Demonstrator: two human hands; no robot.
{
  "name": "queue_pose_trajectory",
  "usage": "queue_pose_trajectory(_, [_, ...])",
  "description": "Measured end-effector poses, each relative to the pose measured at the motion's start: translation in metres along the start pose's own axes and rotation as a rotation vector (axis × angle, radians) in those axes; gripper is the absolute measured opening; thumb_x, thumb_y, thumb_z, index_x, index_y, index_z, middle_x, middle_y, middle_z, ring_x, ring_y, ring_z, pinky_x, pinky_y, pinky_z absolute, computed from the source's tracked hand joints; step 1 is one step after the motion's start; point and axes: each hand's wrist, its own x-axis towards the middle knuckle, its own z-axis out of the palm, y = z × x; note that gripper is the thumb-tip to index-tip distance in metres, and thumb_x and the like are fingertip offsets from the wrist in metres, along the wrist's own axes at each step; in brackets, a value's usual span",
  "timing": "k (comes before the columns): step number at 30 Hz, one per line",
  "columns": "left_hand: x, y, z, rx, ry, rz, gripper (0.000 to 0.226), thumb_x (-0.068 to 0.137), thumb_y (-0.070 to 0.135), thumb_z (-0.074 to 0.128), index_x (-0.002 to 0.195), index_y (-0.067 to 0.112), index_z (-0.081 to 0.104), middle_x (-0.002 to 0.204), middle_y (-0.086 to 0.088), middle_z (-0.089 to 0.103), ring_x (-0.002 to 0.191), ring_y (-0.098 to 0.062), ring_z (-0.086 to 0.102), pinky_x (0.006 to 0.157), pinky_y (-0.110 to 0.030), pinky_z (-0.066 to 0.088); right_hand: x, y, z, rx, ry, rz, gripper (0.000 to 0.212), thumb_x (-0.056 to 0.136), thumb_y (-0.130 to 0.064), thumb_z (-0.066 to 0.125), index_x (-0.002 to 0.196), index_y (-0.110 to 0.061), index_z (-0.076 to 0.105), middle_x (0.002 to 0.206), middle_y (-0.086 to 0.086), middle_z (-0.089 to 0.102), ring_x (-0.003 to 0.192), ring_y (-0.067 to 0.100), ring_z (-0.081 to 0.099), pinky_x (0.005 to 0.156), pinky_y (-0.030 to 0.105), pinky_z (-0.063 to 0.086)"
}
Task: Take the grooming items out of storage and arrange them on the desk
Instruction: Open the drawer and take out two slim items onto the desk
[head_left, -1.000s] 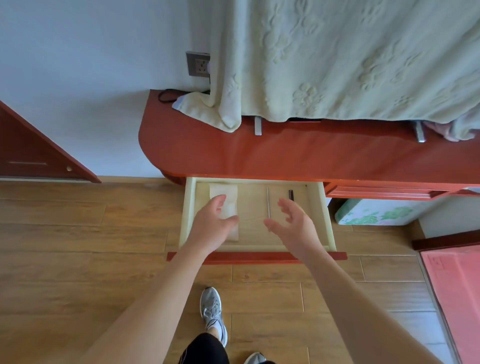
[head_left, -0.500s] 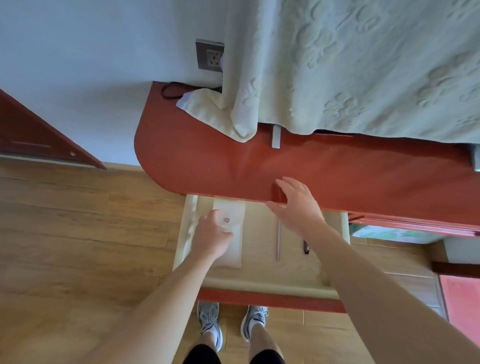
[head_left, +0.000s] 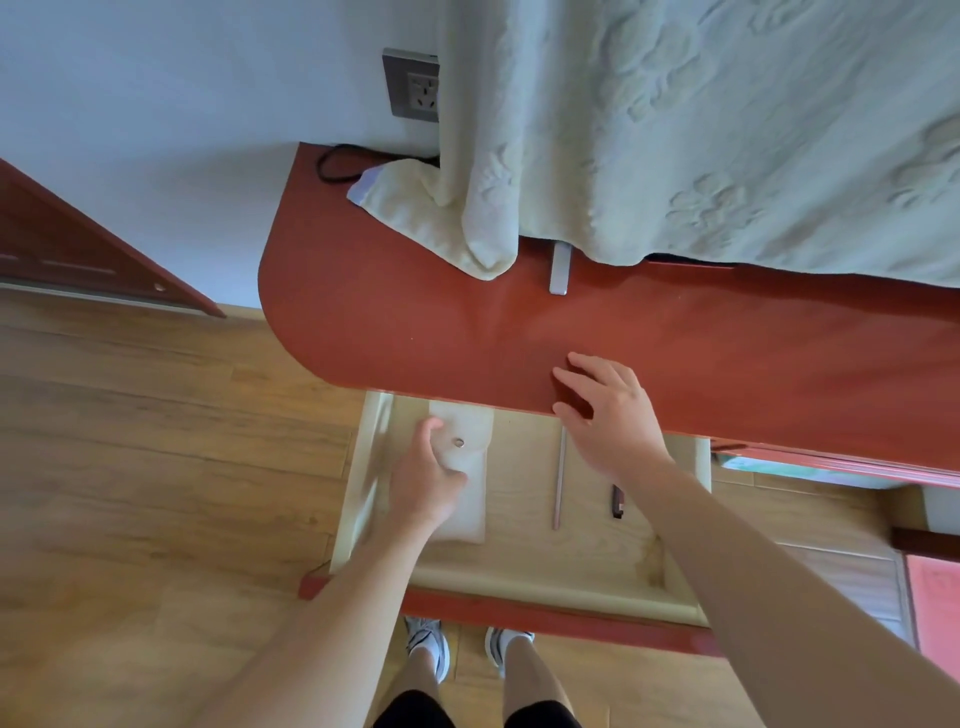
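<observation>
In the open drawer (head_left: 519, 579), the left hand (head_left: 423, 480) grasps a white pouch (head_left: 470, 512) lying flat along the left side, thumb and curled fingers on its face. A thin metal rod (head_left: 559, 478) and a small dark piece (head_left: 616, 501) lie further right. The right hand (head_left: 613, 415) is released, its fingers loosely spread over the desk (head_left: 415, 322) front edge, holding nothing.

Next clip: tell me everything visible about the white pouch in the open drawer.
The pouch is a flat, pale white, soft-looking rectangle with what looks like a rounded flap closed by one round metal snap. It lies on the floor of the drawer, at the left side, lengthwise front to back, its far end near the desk edge. The left hand rests on its left half, fingers curled; whether it grips is unclear.
</observation>
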Motion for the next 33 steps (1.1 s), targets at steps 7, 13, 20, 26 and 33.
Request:
queue_pose_trajectory(7, [-0.017, 0.014, -0.024, -0.330, -0.139, -0.127, 0.065, 0.069, 0.006, 0.079, 0.123, 0.032, 0.051, 0.104, -0.001, 0.063, 0.081, -0.018, 0.063, 0.063, -0.029, 0.046, 0.001, -0.003, -0.003, 0.000, -0.024, 0.018, 0.044, 0.093, -0.031, 0.060, 0.137, -0.030, 0.054, 0.147, -0.014, 0.042, 0.137, 0.009, 0.027, 0.112, 0.033, 0.024])
queue_pose_trajectory(13, [-0.047, 0.016, -0.059, -0.310, -0.301, -0.098, 0.070, 0.066, 0.008, 0.085, 0.117, 0.043, 0.052, 0.098, -0.007, 0.072, 0.090, -0.025, 0.069, 0.080, -0.040, 0.055, 0.004, -0.002, -0.004, -0.008, -0.035, 0.019, 0.045, 0.090, -0.029, 0.064, 0.135, -0.030, 0.055, 0.145, -0.013, 0.044, 0.135, 0.012, 0.029, 0.110, 0.035, 0.027])
queue_pose_trajectory(20, [-0.060, 0.042, -0.091, -0.342, -0.237, 0.045, 0.070, 0.065, 0.010, 0.084, 0.112, 0.051, 0.052, 0.090, -0.008, 0.075, 0.088, -0.029, 0.071, 0.087, -0.053, 0.055, 0.004, -0.002, -0.011, -0.010, -0.109, 0.014, 0.049, 0.092, -0.025, 0.062, 0.139, -0.030, 0.051, 0.148, -0.014, 0.040, 0.138, 0.012, 0.026, 0.114, 0.038, 0.025])
queue_pose_trajectory(26, [-0.039, 0.088, -0.092, -0.309, -0.172, 0.185, 0.069, 0.064, 0.011, 0.082, 0.118, 0.041, 0.050, 0.094, -0.004, 0.074, 0.085, -0.024, 0.072, 0.078, -0.042, 0.058, 0.003, -0.002, -0.011, -0.027, -0.136, 0.010, 0.052, 0.092, -0.023, 0.060, 0.142, -0.031, 0.048, 0.150, -0.016, 0.036, 0.138, 0.009, 0.023, 0.115, 0.035, 0.025])
queue_pose_trajectory(33, [0.013, 0.139, -0.075, -0.247, -0.104, 0.247, 0.066, 0.067, 0.013, 0.082, 0.120, 0.038, 0.051, 0.108, 0.003, 0.061, 0.090, -0.015, 0.063, 0.068, -0.026, 0.046, 0.005, 0.004, -0.009, -0.003, -0.093, -0.008, 0.053, 0.090, -0.024, 0.063, 0.140, -0.028, 0.050, 0.148, -0.016, 0.039, 0.136, 0.008, 0.027, 0.114, 0.032, 0.027])
